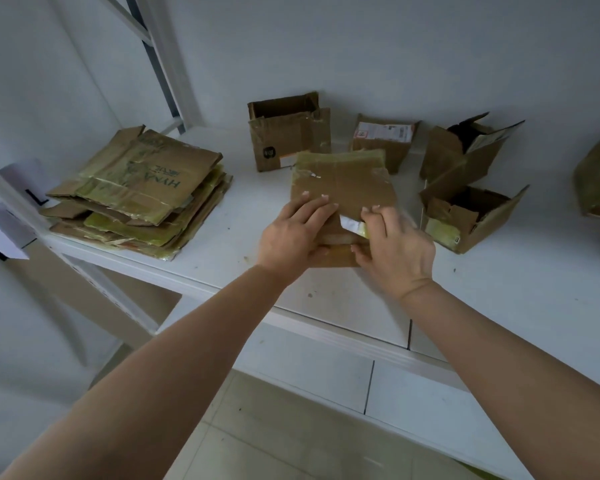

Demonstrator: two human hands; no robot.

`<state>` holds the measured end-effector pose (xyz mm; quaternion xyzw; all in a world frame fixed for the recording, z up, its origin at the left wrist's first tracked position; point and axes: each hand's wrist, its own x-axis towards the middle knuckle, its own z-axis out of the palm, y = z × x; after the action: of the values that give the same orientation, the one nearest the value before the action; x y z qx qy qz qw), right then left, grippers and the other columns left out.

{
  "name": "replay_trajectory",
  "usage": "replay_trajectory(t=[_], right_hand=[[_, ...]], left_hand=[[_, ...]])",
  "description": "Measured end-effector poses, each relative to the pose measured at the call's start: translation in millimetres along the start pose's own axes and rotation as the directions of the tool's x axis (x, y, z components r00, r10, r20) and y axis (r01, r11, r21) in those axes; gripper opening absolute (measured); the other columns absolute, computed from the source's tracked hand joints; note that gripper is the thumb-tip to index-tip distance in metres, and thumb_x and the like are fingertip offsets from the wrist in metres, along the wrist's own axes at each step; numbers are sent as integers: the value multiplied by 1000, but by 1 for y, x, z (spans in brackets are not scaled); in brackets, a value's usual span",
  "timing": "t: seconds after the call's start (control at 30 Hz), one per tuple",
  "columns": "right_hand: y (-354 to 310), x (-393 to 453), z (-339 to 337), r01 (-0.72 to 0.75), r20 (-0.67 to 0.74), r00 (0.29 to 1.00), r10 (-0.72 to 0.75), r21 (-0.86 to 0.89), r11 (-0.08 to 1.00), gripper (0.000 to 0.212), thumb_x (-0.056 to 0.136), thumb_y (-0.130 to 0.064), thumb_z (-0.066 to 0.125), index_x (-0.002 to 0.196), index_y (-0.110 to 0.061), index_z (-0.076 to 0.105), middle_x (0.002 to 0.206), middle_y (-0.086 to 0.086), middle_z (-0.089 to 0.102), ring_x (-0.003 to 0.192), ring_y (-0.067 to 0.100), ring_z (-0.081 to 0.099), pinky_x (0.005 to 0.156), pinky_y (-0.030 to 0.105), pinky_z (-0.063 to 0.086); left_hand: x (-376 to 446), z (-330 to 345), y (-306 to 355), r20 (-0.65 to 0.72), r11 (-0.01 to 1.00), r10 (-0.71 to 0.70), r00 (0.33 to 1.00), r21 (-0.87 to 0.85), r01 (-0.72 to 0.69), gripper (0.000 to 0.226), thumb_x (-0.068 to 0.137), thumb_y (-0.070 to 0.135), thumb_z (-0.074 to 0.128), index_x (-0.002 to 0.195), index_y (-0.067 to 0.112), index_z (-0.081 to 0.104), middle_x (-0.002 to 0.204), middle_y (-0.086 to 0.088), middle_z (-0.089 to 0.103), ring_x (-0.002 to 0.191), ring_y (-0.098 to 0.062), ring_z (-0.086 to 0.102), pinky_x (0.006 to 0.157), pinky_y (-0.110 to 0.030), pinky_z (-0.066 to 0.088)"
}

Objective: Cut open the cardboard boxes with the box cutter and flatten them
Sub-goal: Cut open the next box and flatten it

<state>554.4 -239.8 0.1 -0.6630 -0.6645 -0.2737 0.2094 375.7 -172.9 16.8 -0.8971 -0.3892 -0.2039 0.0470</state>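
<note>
Mid-frame: left hand (291,233) flat, fingers straight, pressing flattened box (343,188) on shelf (499,289); right hand (392,247) pinches its white label edge. Flat stack (136,192) left.

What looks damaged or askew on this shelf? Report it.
The flattened box under both hands has a torn white label peeling at its near edge. The flat stack at left is splayed unevenly. No box cutter shows.
</note>
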Motion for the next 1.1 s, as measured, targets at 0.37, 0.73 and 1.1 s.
replay_trajectory(t=[0.37, 0.73, 1.1], right_hand=[[-1, 23, -24, 22, 174, 985, -9, -75, 997, 52, 52, -44, 85, 89, -14, 63, 84, 5, 55, 47, 22, 53, 42, 22, 29], [13, 62, -65, 174, 90, 983, -162, -153, 973, 72, 60, -60, 77, 116, -16, 64, 102, 3, 66, 44, 20, 56, 42, 19, 27], [3, 68, -45, 316, 73, 947, -311, -368, 874, 63, 52, -37, 86, 105, -6, 70, 88, 10, 70, 42, 19, 56, 39, 18, 32]], left_hand=[[15, -13, -8, -13, 969, 134, 991, 213, -128, 64, 70, 49, 78, 123, 18, 59, 123, -4, 65, 110, -30, 63, 85, -43, 50], [50, -74, -20, 129, 858, 220, 967, 446, -255, 64, 91, 60, 44, 132, 11, 39, 104, -4, 62, 83, -24, 64, 60, -29, 39], [60, -75, -28, 218, 925, 201, 955, 278, -258, 63, 87, 55, 55, 127, 8, 42, 102, -8, 64, 89, -29, 64, 70, -34, 45]])
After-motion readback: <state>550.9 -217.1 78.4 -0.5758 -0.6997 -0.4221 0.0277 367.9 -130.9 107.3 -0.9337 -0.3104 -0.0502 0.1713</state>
